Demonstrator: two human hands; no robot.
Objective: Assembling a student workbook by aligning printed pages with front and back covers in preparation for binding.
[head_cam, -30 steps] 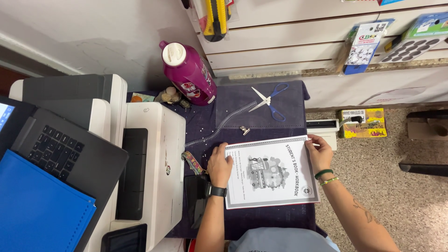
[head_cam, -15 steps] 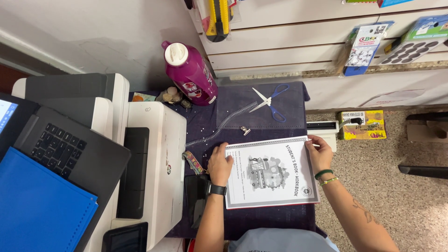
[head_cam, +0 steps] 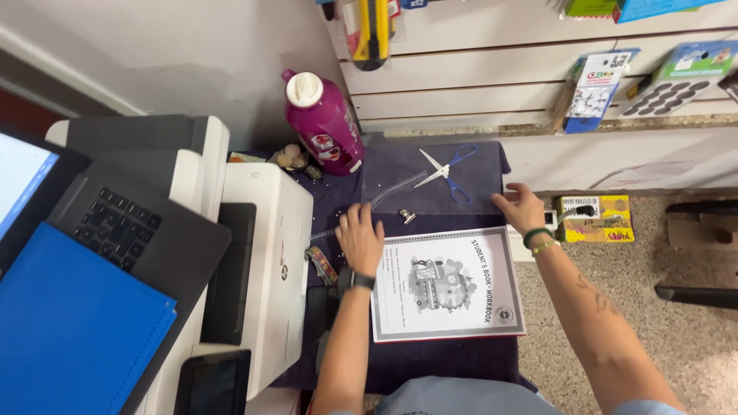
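Observation:
A white booklet (head_cam: 450, 284) with a grey cover picture lies flat on the dark purple table (head_cam: 430, 180). Beyond its far edge, my left hand (head_cam: 361, 237) rests on the near end of a clear plastic spiral coil (head_cam: 388, 194) that runs diagonally across the table. My right hand (head_cam: 521, 207) lies flat on the table past the booklet's far right corner, fingers spread, holding nothing. A small metal binder clip (head_cam: 407, 217) sits between the hands. Blue-handled scissors (head_cam: 446, 169) lie open further back.
A magenta bottle (head_cam: 323, 123) with a white cap stands at the table's back left. A white printer (head_cam: 261, 269) sits left of the table, with a laptop (head_cam: 115, 230) and blue folder (head_cam: 69, 330) on a second printer. Packaged goods hang on the wall.
Both hands have left the booklet's edges and moved forward: the left onto the spiral coil, the right onto the bare table beside the scissors. The booklet lies nearer to me.

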